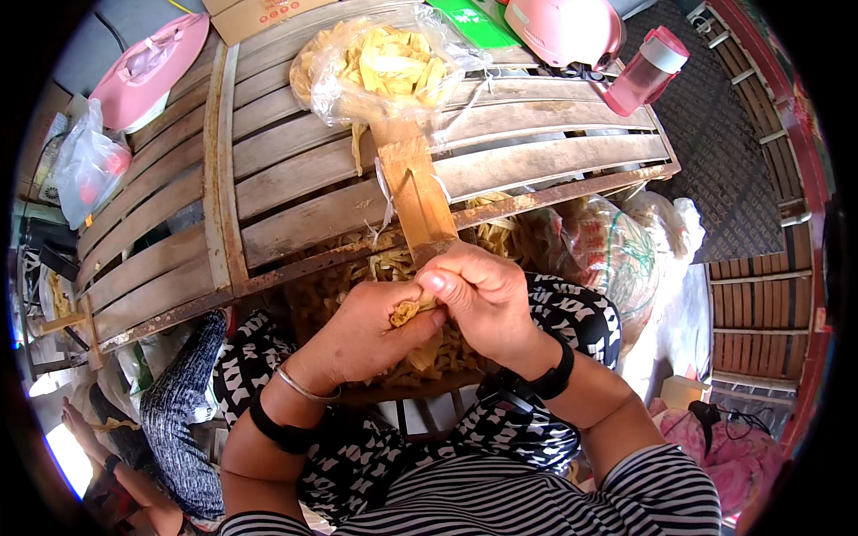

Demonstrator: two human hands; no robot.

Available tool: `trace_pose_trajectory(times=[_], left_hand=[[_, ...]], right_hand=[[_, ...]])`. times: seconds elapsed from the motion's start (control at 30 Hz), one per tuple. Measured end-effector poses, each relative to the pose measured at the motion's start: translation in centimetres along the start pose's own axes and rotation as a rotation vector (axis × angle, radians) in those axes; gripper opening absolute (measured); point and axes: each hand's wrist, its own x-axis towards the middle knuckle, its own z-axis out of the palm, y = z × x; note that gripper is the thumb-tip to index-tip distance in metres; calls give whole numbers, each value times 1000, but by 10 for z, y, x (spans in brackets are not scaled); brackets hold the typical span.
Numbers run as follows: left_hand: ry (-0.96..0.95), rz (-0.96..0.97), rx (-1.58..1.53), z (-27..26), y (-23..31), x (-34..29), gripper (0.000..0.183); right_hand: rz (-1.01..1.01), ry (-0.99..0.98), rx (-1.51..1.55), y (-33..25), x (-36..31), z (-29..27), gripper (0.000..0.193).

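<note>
My left hand [371,329] is closed around a yellowish, pliable strip [407,311] that is bunched into a small twisted roll. My right hand [487,299] meets it in front of my lap, thumb and fingers pinched together on the same strip. Below both hands lies a heap of similar yellow pieces [438,354], partly hidden by them. Just beyond my fingers, a narrow wooden board [418,205] is tied with white string to the slatted table [308,214]. On the table, an open clear plastic bag [323,100] holds more yellow strips [393,64].
A pink bottle [645,73], pink helmet [567,31] and green packet [474,20] stand at the far right of the table. A pink hat [152,67] and carton [259,16] are far left. Stuffed plastic bags [608,241] sit right. Another person's arm [134,487] shows lower left.
</note>
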Motion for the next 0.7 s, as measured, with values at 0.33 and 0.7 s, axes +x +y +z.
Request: trace_pose_trajectory(times=[0.33, 0.7], left_hand=[[109, -113, -826, 4, -3, -4, 20], [419, -59, -577, -18, -23, 3, 12]], right_hand=[[43, -24, 96, -5, 11, -13, 33], [335, -121, -63, 4, 14, -23, 11]])
